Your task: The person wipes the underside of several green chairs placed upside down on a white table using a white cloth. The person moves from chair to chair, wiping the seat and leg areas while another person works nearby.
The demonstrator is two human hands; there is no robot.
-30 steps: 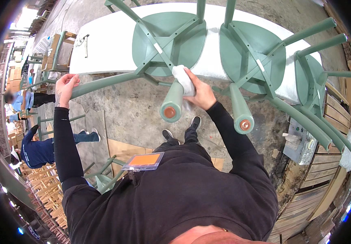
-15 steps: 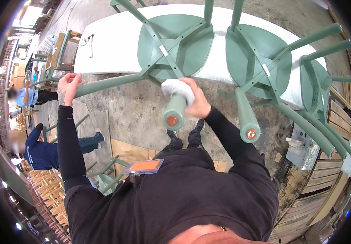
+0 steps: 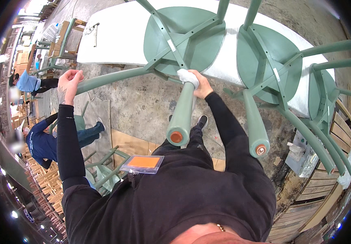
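Note:
An upside-down green chair [image 3: 200, 53] lies with its seat on a white-covered table, its legs pointing outward. My right hand [image 3: 202, 84] is closed on a white cloth [image 3: 187, 77], pressed around the near chair leg [image 3: 180, 118] close to the crossed braces. That leg ends in a copper-coloured round foot, pointing towards me. At the far left, my left hand [image 3: 70, 84] is at the end of the chair's left leg [image 3: 110, 79], its fingers curled and its palm against the tip. Part of its grip is hidden.
More upturned green chairs [image 3: 265, 61] stand to the right on the white-covered table [image 3: 114, 40]; one leg juts out towards me. A hammer-like tool [image 3: 95, 34] lies at the table's left. Two people [image 3: 45, 140] are on the left, near stacked wooden chair frames. Wooden slats [image 3: 318, 183] lie at right.
My right hand has slid the cloth along the near leg, away from its foot towards the seat. My left hand stays at the left leg's tip. The whole view has shifted slightly.

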